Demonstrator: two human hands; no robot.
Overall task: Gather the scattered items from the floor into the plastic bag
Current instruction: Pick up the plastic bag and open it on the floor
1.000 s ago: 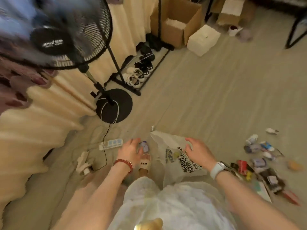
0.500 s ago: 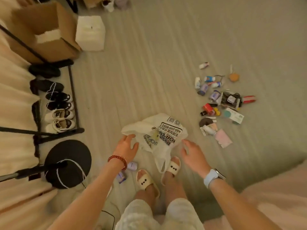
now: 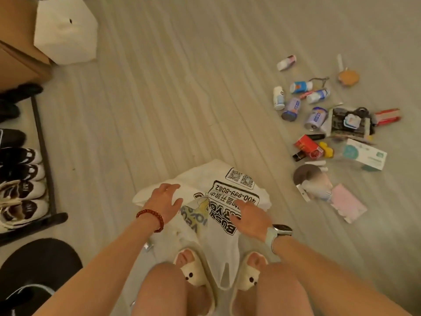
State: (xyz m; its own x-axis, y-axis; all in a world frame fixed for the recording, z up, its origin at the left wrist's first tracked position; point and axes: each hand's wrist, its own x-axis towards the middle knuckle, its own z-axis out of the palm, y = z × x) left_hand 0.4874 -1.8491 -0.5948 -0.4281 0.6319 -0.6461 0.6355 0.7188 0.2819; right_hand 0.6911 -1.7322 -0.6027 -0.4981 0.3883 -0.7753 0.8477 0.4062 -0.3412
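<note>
A white plastic bag (image 3: 230,185) with black print lies flat on the floor in front of my feet. My left hand (image 3: 165,200), with a red bead bracelet, hovers over the bag's left side, fingers spread. My right hand (image 3: 251,215), with a watch on the wrist, rests on the printed part of the bag, fingers apart. Neither hand holds anything. Scattered items lie to the right: several small bottles (image 3: 293,108), a red box (image 3: 307,144), a white and teal box (image 3: 364,155), a pink card (image 3: 348,202) and a dark packet (image 3: 348,122).
A shoe rack (image 3: 43,142) with several shoes stands at the left. A fan's black round base (image 3: 34,265) is at the lower left. A white box (image 3: 66,33) and a cardboard box (image 3: 16,55) sit at the top left. My slippered feet (image 3: 191,267) flank the bag's handle.
The view has swung down and right from the fan to the floor. Both hands have come closer over the bag; the right hand now touches its printed part.
</note>
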